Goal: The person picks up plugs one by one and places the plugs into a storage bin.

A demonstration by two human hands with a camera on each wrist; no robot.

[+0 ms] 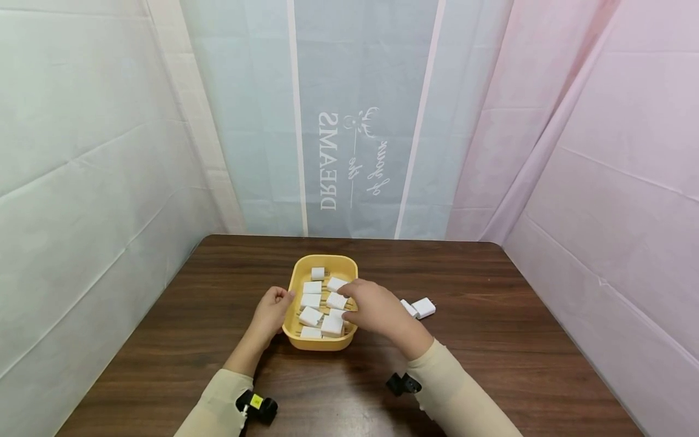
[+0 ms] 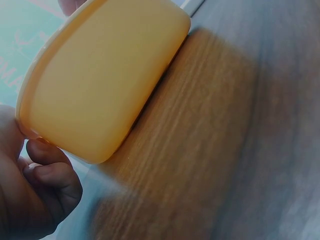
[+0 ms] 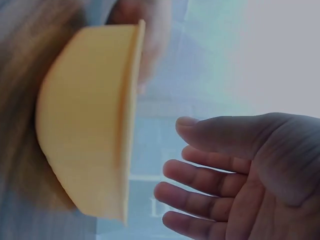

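Observation:
A yellow plastic bin (image 1: 320, 345) stands on the table and holds several white plug-in charger blocks (image 1: 310, 301) with metal prongs. My left hand (image 1: 271, 312) pinches its left rim between thumb and curled fingers, as the left wrist view of that hand (image 2: 37, 185) also shows. Over the right side of the bin is my right hand (image 1: 377, 306), partly covering some chargers. In the right wrist view, this hand (image 3: 240, 175) has its fingers loosely extended with nothing between them, apart from the bin wall (image 3: 85, 120).
Right of the bin, two more white chargers (image 1: 423, 308) lie together on the dark wooden table (image 1: 491, 364), one partly behind my right hand. A printed grey-blue curtain (image 1: 360, 73) hangs at the back, with pale cloth walls (image 1: 98, 152) on both sides.

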